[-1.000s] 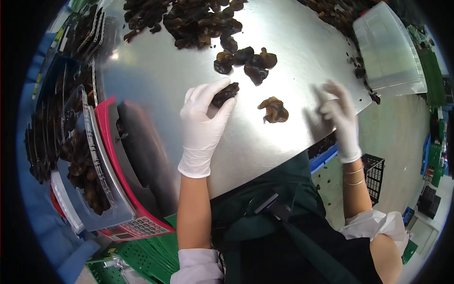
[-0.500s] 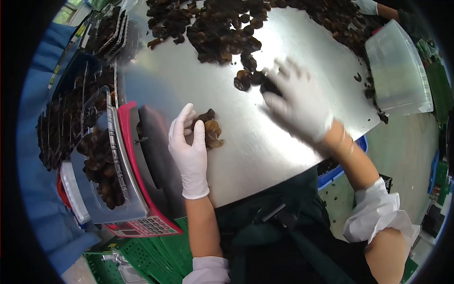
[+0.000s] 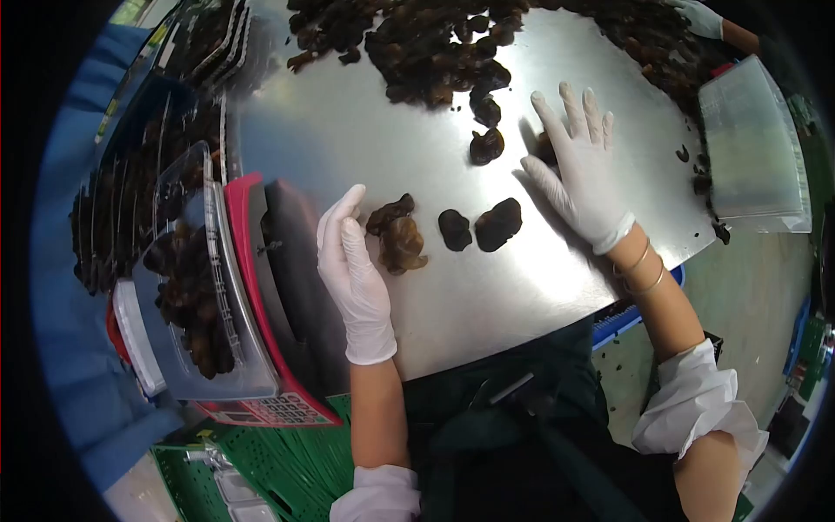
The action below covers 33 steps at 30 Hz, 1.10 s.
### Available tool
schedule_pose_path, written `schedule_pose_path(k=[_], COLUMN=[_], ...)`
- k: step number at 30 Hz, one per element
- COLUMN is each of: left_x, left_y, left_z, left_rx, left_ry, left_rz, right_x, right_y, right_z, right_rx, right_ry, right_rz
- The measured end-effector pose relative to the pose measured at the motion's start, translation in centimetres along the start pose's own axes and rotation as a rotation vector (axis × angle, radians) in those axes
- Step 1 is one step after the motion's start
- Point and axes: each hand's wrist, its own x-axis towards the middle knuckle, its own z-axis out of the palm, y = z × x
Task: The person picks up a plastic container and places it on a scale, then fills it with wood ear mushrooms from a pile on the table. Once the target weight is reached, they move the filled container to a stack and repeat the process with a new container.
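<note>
My left hand (image 3: 355,283), in a white glove, rests edge-on on the metal table with its fingers stretched out and holds nothing. Just right of its fingertips lies a brown clump of wood ear mushroom (image 3: 402,244). Two dark wood ear pieces (image 3: 498,224) sit side by side between my hands. My gloved right hand (image 3: 578,178) is spread flat, its fingers apart. A dark wood ear piece (image 3: 545,148) shows between its thumb and forefinger, partly hidden. Another curled wood ear (image 3: 486,146) lies farther left.
A large heap of wood ears (image 3: 435,52) covers the far side. At left, a red scale (image 3: 252,287) bears a clear plastic tray (image 3: 257,383) with wood ears in it. Stacked clear containers (image 3: 752,148) stand at right. Another person's gloved hand (image 3: 700,17) is at the upper right.
My right hand has moved right and its fingers have spread. Two dark wood ear pieces now lie between my hands. My left hand's fingers have come away from the brown clump.
</note>
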Motion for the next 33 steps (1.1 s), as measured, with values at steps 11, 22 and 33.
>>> schedule_pose_path(k=[11,22,33], left_x=[0.0,0.2,0.2], left_y=[-0.2,0.0,-0.7], left_z=[-0.1,-0.4,-0.7], left_rx=[-0.084,-0.097,-0.177], left_ry=[0.034,0.077,0.125], left_rz=[-0.025,-0.030,-0.066], right_x=[0.6,-2.4,-1.1], right_y=[-5.1,-9.7,-9.2], right_z=[-1.8,-0.5,-1.6], right_rx=[0.428,0.820,0.766], right_ry=[-0.198,-0.378,0.065], right_rz=[-0.368,-0.217,-0.082])
